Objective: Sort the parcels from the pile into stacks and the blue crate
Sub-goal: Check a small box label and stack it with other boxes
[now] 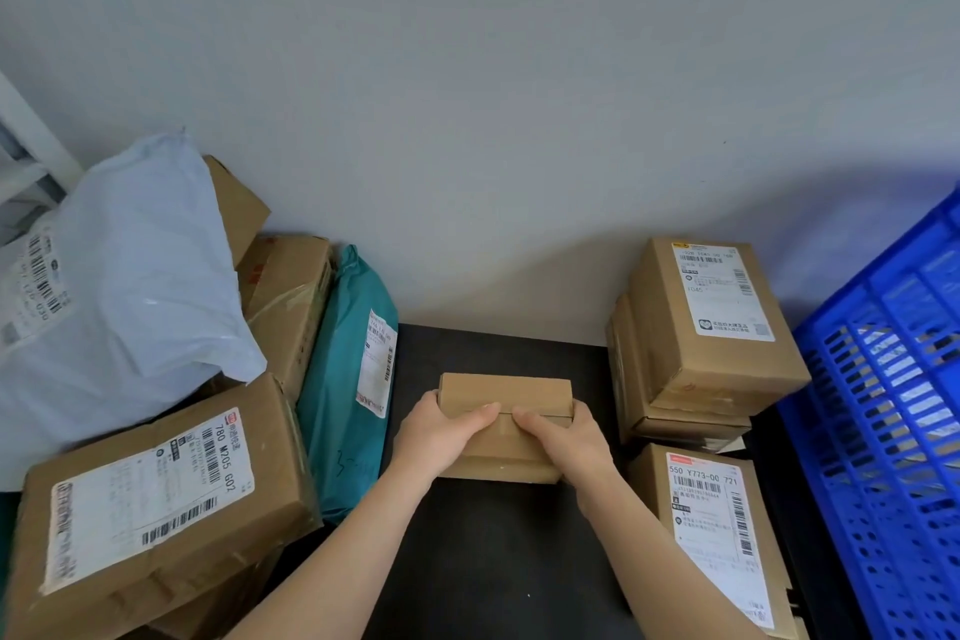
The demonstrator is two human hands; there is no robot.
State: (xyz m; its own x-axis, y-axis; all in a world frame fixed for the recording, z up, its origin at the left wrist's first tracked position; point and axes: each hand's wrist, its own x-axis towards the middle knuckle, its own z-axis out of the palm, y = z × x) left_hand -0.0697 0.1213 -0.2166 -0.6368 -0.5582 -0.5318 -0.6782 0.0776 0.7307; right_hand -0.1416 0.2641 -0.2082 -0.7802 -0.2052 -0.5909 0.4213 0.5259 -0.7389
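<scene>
Holds a small brown box (pixel 506 392) at the centre of the frame, over the dark tabletop (pixel 493 561); wraps the left grip (pixel 441 431) round its left end, thumb lying along the top; wraps the right grip (pixel 563 437) round its right end the same way; faces the pile at the left of the frame: white mailer (pixel 130 276), teal mailer (pixel 345 379), labelled carton (pixel 156 499); shows stacked cartons (pixel 711 317) at the right, with the blue crate (pixel 883 431) just beside them at the right edge.
</scene>
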